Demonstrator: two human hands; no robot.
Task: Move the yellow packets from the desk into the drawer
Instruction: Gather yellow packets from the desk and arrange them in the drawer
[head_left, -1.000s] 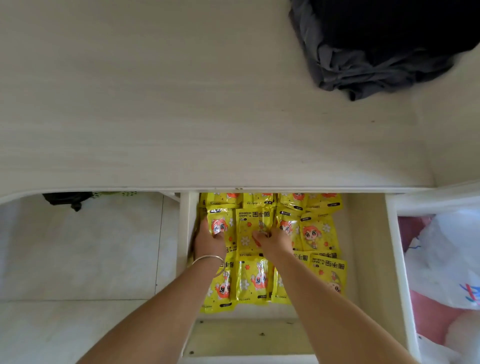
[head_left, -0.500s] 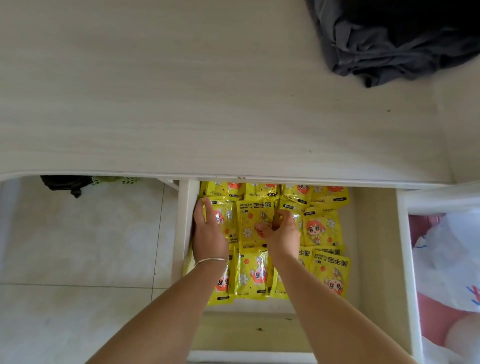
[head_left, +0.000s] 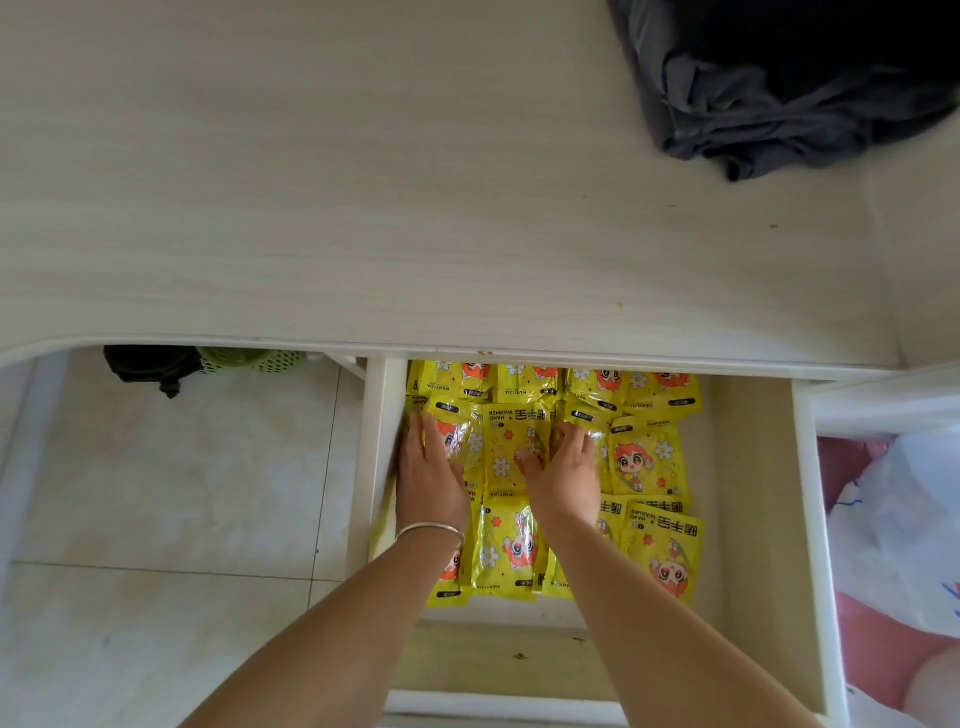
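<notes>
The packets (head_left: 519, 457) lie in rows at centre frame, filling the left of the drawer (head_left: 748, 493). Both hands, curled round packets a moment ago, now lie flat with straight fingers: left hand (head_left: 428, 475), right hand (head_left: 563, 470). None shows on the worktop (head_left: 363, 182), so the move looks done.

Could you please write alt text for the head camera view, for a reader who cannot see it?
Two bare hands, left hand and right hand, rest flat on yellow packets laid in rows inside an open drawer under a pale wooden desk. A dark grey cloth lies crumpled at the desk's far right corner.
</notes>
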